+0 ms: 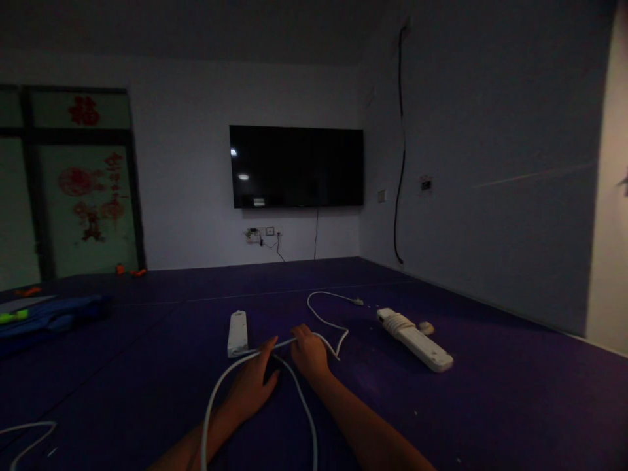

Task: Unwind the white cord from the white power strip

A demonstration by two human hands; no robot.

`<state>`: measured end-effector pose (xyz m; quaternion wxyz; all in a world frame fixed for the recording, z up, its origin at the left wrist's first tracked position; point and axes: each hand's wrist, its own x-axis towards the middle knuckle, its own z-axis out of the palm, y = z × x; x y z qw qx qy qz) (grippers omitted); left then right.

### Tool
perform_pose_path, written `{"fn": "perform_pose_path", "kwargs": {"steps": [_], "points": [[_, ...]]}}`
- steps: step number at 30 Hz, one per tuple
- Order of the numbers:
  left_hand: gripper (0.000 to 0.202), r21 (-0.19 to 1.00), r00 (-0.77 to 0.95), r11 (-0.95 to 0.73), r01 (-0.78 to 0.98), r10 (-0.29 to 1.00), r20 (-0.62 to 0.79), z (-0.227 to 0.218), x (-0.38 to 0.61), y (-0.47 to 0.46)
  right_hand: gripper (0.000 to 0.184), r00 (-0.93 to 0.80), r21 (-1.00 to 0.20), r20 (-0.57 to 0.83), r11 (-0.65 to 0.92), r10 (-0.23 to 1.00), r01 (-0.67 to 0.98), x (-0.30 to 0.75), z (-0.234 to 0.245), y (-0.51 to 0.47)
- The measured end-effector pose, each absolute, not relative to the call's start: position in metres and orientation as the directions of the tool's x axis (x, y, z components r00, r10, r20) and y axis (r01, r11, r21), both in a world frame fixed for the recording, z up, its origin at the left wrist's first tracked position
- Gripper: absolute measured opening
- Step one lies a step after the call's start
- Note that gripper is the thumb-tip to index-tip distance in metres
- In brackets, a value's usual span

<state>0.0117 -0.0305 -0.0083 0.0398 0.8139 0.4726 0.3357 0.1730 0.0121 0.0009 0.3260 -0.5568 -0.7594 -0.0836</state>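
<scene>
A white power strip (238, 333) lies on the dark purple floor mat (490, 405), and its white cable (213, 399) loops back toward me. My left hand (251, 383) is closed around that cable just below the strip. My right hand (309, 352) grips the same cable a little further right, where it curves on to a plug end (359, 301). To the right lies a second white power strip (416, 339) with its cable wound around one end and a plug beside it.
A wall-mounted black TV (296, 167) faces me, with wall sockets (263, 233) beneath it. Blue cloth (49, 314) lies at the left, and another white cable (24, 438) shows at the bottom left. A decorated glass door (83, 190) stands at the left.
</scene>
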Motion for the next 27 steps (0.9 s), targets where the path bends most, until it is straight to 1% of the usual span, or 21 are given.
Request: {"fn": "perform_pose_path", "kwargs": {"steps": [9, 15, 23, 27], "points": [[0.062, 0.409, 0.321, -0.538, 0.737, 0.811, 0.489, -0.0061, 0.0121, -0.0325, 0.029, -0.17, -0.218, 0.593, 0.36, 0.787, 0.907, 0.1729, 0.0001, 0.0132], [0.059, 0.385, 0.33, -0.546, 0.744, 0.801, 0.499, -0.0072, 0.0114, -0.032, 0.029, -0.169, -0.232, 0.599, 0.372, 0.783, 0.899, 0.1733, 0.0016, 0.0119], [0.058, 0.385, 0.334, -0.553, 0.739, 0.797, 0.503, -0.0107, 0.0105, -0.0292, 0.031, -0.181, -0.228, 0.544, 0.352, 0.819, 0.908, 0.1727, 0.0029, 0.0112], [0.059, 0.388, 0.345, -0.551, 0.739, 0.804, 0.485, -0.0099, 0.011, -0.0298, 0.031, -0.239, -0.185, 0.511, 0.378, 0.825, 0.907, 0.171, 0.0052, 0.0084]]}}
